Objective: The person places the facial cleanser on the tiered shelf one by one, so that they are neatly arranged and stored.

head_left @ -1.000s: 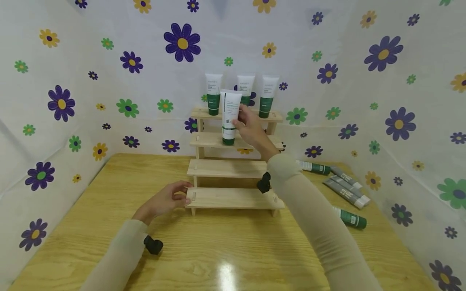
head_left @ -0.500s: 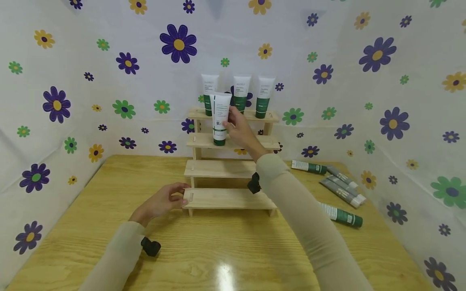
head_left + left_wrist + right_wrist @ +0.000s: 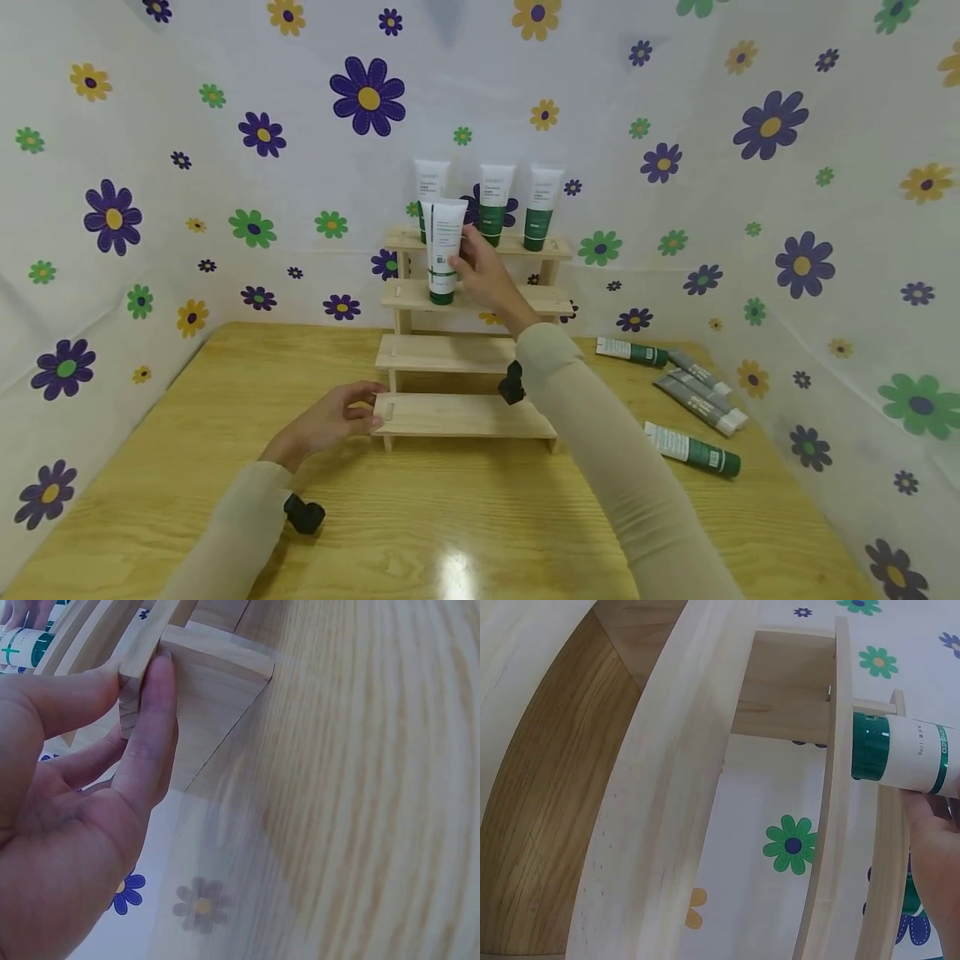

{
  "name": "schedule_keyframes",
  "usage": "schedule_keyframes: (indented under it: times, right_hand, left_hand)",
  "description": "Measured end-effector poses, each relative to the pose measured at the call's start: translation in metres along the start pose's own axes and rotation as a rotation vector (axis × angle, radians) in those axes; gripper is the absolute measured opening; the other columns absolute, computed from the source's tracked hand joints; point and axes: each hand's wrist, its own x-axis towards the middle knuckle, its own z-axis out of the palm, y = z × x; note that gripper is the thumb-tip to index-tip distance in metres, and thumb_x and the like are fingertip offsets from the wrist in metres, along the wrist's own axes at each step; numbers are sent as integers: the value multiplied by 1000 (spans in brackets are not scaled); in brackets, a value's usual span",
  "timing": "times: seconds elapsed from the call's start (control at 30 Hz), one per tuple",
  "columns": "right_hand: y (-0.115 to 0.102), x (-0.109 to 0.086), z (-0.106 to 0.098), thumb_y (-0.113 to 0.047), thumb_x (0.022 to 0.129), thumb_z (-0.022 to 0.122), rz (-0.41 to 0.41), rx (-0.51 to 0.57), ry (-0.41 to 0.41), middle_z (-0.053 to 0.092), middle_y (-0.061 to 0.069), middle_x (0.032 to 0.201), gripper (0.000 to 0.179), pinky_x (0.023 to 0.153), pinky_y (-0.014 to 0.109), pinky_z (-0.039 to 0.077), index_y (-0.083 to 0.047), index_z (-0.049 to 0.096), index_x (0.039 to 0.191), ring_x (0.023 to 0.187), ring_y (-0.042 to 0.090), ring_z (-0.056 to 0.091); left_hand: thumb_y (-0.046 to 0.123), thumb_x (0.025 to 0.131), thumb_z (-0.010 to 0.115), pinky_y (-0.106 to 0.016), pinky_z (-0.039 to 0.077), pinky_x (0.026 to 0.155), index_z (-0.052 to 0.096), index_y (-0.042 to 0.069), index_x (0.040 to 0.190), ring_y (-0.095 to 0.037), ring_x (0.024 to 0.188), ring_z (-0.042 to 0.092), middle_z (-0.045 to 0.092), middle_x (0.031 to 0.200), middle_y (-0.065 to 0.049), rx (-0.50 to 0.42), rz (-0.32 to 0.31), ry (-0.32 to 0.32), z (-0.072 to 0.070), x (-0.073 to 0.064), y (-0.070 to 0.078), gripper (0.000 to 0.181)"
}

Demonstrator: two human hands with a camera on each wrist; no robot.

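Observation:
My right hand (image 3: 483, 271) grips a white tube with a green cap (image 3: 442, 250), held upright, cap down, over the left part of the second-highest step. In the right wrist view the green cap (image 3: 871, 746) is right at that step's board (image 3: 832, 795). My left hand (image 3: 330, 421) pinches the left end of the lowest step of the wooden tiered rack (image 3: 465, 415). The left wrist view shows the thumb above the board and fingers (image 3: 154, 712) beneath it. On the top step stand three white-and-green tubes (image 3: 495, 200), the left one partly hidden behind the held tube.
To the right of the rack, a white-and-green tube (image 3: 632, 351) lies at the back and another green-capped tube (image 3: 693, 450) nearer the front. Several grey tubes (image 3: 697, 402) lie between them. A flower-patterned cloth (image 3: 300, 167) hangs around the wooden table (image 3: 420, 517).
My right hand has moved the tube left along the second-highest step, now in front of the left top tube. My left hand keeps its hold on the rack. The head view has shifted slightly.

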Motion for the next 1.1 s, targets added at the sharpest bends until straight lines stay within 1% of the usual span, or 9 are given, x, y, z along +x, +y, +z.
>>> schedule_keyframes:
  times: [0.23, 0.5, 0.63, 0.77, 0.93, 1.1]
  right_hand:
    - [4, 1, 3, 2, 107, 43, -12, 30, -4, 44, 17, 161, 47, 124, 41, 36, -3, 37, 154, 149, 29, 45]
    - [5, 2, 7, 3, 107, 43, -12, 19, 4, 44, 18, 161, 50, 124, 40, 37, -4, 34, 156, 148, 30, 46]
    - [4, 4, 9, 4, 107, 42, -34, 33, 5, 43, 19, 161, 53, 124, 40, 37, -3, 32, 158, 149, 30, 45]
    - [3, 5, 11, 4, 107, 43, -51, 37, 10, 44, 20, 160, 53, 124, 41, 37, -3, 32, 158, 149, 31, 45]
    - [4, 6, 13, 5, 107, 42, -43, 53, 12, 45, 21, 159, 52, 124, 42, 37, -3, 32, 158, 147, 32, 47]
    - [6, 4, 15, 3, 108, 41, -18, 53, 5, 44, 19, 160, 53, 124, 42, 36, -6, 31, 159, 148, 31, 46]
  left_hand:
    - [19, 101, 67, -28, 59, 92, 38, -3, 153, -27, 119, 64, 52, 142, -26, -10, 2, -3, 0, -2, 2, 64]
    - [17, 102, 66, -27, 59, 91, 37, -5, 153, -26, 117, 64, 51, 142, -28, -12, 17, -10, 1, -3, 1, 62]
    - [19, 102, 66, -28, 58, 92, 38, -2, 153, -25, 118, 63, 51, 143, -26, -8, 6, -7, 0, -2, 2, 61]
    - [19, 102, 66, -28, 58, 92, 39, 0, 153, -24, 116, 64, 52, 142, -24, 7, 3, 7, -1, 0, 4, 60]
    - [17, 102, 67, -27, 58, 92, 40, -2, 152, -26, 116, 64, 53, 139, -26, 16, 20, -1, -1, 0, 4, 60]
    - [19, 101, 68, -28, 58, 92, 40, -1, 152, -25, 116, 64, 53, 139, -25, 17, 1, 3, -1, -1, 3, 61]
